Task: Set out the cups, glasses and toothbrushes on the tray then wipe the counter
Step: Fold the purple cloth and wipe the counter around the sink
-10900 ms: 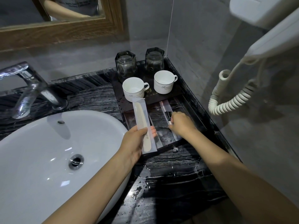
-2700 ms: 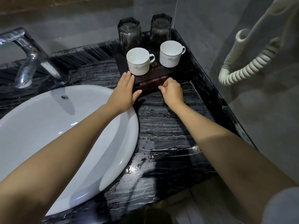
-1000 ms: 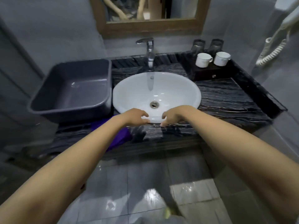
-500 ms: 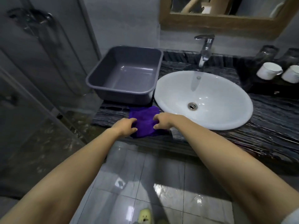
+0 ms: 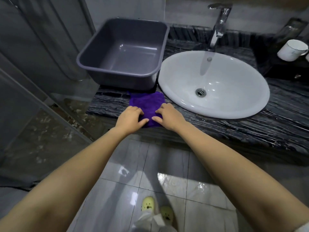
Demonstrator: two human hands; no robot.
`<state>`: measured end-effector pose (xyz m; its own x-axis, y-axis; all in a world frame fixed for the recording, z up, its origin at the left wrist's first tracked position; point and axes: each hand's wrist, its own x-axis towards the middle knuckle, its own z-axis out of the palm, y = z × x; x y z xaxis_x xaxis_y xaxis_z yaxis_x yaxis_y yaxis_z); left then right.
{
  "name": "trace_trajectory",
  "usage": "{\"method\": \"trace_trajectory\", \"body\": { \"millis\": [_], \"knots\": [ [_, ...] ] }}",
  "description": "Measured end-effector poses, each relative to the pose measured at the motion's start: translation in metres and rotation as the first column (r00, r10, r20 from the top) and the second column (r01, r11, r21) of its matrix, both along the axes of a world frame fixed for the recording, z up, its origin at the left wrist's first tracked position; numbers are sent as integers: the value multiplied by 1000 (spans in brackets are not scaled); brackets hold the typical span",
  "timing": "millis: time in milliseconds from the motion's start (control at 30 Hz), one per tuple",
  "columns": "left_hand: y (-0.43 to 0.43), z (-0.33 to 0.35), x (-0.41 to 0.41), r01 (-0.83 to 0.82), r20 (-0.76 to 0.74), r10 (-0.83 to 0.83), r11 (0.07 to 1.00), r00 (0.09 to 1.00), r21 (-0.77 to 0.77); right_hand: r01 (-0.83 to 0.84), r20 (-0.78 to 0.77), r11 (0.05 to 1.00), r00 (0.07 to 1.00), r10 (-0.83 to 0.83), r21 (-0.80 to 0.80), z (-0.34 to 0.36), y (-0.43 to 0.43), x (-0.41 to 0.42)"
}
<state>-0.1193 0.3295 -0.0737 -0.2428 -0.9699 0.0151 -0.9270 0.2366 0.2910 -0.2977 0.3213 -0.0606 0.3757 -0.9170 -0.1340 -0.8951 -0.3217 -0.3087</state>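
purple cloth (image 5: 147,102) lay flat at the counter (image 5: 250,129) edge, its near edge under both hands and the rest running away from them toward the grey tub (image 5: 123,52). left hand (image 5: 132,119) had its fingers curled into the fabric, gripping. right hand (image 5: 168,117) lay flatter, fingers pressing, no pinch visible. judgement: soft, light and limp, so it'd bunch rather than slide. best hold: near corners, or scrunch the middle. sink (image 5: 214,84) sat just right of the right hand.
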Motion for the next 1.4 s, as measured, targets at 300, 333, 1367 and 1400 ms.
{"method": "trace_trajectory", "body": {
  "millis": [300, 333, 1367, 1400],
  "knots": [
    [-25, 1, 3, -39, 28, 37, 997, 999, 69, -20, -139, 999, 990, 13, -47, 3, -25, 8],
    [-26, 1, 1, -45, 41, 43, 998, 998, 49, 8, -94, 998, 995, -14, -65, 1, -23, 8],
    [-44, 161, -241, 532, -194, -538, 843, 821, -85, 832, 471, 554, 493, -732, -10, 134, 65, -223],
    [-43, 163, -256, 537, -226, -541, 839, 810, -85, 865, 482, 501, 427, -765, 26, 135, 69, -237]
  ]
}}
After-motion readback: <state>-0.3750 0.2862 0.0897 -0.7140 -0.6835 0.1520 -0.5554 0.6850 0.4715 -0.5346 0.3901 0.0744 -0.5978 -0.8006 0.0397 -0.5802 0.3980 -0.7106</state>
